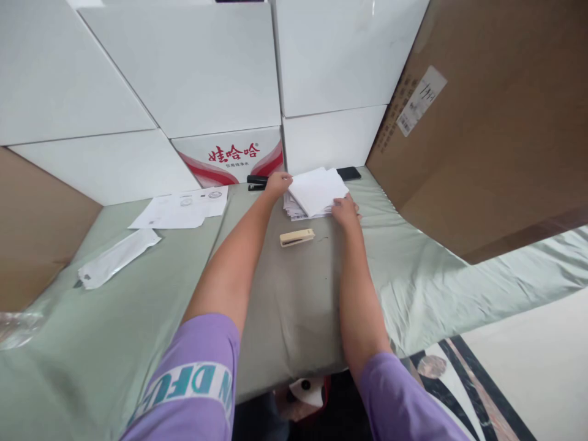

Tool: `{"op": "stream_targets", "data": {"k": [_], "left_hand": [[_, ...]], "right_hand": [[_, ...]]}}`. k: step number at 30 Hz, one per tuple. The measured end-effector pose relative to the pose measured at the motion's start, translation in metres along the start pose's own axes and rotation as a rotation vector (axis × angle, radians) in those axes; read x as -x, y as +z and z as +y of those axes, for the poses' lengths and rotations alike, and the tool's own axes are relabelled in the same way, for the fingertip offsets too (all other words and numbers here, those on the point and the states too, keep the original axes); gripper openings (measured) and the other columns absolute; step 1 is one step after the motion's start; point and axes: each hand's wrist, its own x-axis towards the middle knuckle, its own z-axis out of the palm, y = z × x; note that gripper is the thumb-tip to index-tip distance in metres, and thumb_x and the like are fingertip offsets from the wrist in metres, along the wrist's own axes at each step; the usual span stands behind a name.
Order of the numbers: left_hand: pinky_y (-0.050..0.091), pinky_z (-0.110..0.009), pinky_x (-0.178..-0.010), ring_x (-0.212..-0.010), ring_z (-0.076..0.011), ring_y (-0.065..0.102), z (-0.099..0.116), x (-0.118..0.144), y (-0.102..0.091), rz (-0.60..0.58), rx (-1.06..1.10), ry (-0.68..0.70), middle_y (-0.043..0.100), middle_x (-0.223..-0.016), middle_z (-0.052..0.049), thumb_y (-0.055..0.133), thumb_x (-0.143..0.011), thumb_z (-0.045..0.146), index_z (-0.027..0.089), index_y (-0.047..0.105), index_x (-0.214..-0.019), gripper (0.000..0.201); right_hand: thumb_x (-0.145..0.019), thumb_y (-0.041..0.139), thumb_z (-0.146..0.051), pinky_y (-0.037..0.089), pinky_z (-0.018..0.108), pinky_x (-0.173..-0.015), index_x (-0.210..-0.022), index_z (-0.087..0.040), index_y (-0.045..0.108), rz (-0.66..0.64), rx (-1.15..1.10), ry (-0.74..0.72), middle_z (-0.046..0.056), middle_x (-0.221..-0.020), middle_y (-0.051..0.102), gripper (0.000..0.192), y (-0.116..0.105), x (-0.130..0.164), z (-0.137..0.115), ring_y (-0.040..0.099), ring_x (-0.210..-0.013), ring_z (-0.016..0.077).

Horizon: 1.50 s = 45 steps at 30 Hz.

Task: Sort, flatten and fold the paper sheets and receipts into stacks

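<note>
A stack of white paper sheets (pixel 316 191) lies at the far side of a table covered in pale green cloth (pixel 138 294). My left hand (pixel 277 184) rests on the stack's left edge, fingers curled against it. At the stack's near right corner my right hand (pixel 345 212) presses down on the sheets. A cream stapler (pixel 297 237) lies on the cloth just in front of the stack, between my forearms. A black stapler (pixel 257 182) sits just left of my left hand.
A dark phone (pixel 348 173) lies behind the stack. Printed sheets (pixel 181 208) and a white plastic bag (pixel 114 257) lie at the left. White boxes (pixel 193 73) wall the back, a big brown carton (pixel 496 122) the right. Floor shows at lower right.
</note>
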Motion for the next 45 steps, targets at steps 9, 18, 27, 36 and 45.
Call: {"op": "stream_targets", "data": {"k": [9,18,27,36,45], "left_hand": [[0.043,-0.042,-0.11,-0.117,-0.0265,0.065,-0.007,-0.028,0.018,0.153,-0.042,0.124,0.073,-0.119,-0.013,0.059,-0.091,0.025,0.018,0.074,-0.115,0.029],[0.049,-0.035,-0.094,-0.094,-0.0212,0.064,-0.07,0.051,-0.039,0.549,0.065,0.127,0.067,-0.1,-0.007,0.056,-0.093,0.026,0.017,0.064,-0.113,0.023],[0.04,-0.053,-0.111,-0.131,-0.0358,0.051,-0.138,0.148,-0.15,0.473,-0.542,-0.103,0.06,-0.136,-0.015,0.058,-0.083,0.036,0.022,0.064,-0.123,0.043],[0.014,-0.061,-0.124,-0.155,-0.0373,0.023,-0.154,0.141,-0.151,0.221,-0.624,-0.269,0.032,-0.165,-0.023,0.046,-0.09,0.051,0.011,0.045,-0.151,0.073],[0.016,-0.06,-0.123,-0.154,-0.037,0.026,-0.158,0.146,-0.146,0.247,-0.632,-0.245,0.034,-0.164,-0.021,0.04,-0.094,0.052,0.014,0.051,-0.147,0.066]], "right_hand": [[-0.089,0.046,-0.022,0.032,0.061,-0.115,-0.133,-0.026,0.068,0.123,-0.124,0.021,0.005,-0.167,0.031,0.049,0.008,0.011,-0.003,0.038,-0.144,0.0366],[-0.089,0.042,-0.015,-0.003,0.077,-0.116,-0.112,-0.036,0.076,-0.084,-0.065,-0.407,-0.004,-0.152,0.054,0.046,0.023,0.01,-0.02,0.028,-0.153,0.0287],[-0.095,0.04,-0.024,-0.002,0.078,-0.116,-0.145,-0.038,0.055,-0.239,0.164,-0.427,-0.005,-0.166,0.033,0.054,0.037,0.01,-0.03,0.015,-0.158,0.0304],[-0.098,0.037,-0.039,0.017,0.074,-0.115,-0.152,-0.043,0.044,-0.212,0.305,-0.422,-0.003,-0.169,0.026,0.054,0.041,0.004,-0.037,0.016,-0.154,0.036],[-0.097,0.042,-0.04,0.021,0.068,-0.113,-0.147,-0.04,0.053,-0.136,0.289,-0.445,0.001,-0.167,0.03,0.051,0.05,-0.001,-0.038,0.021,-0.148,0.0398]]}}
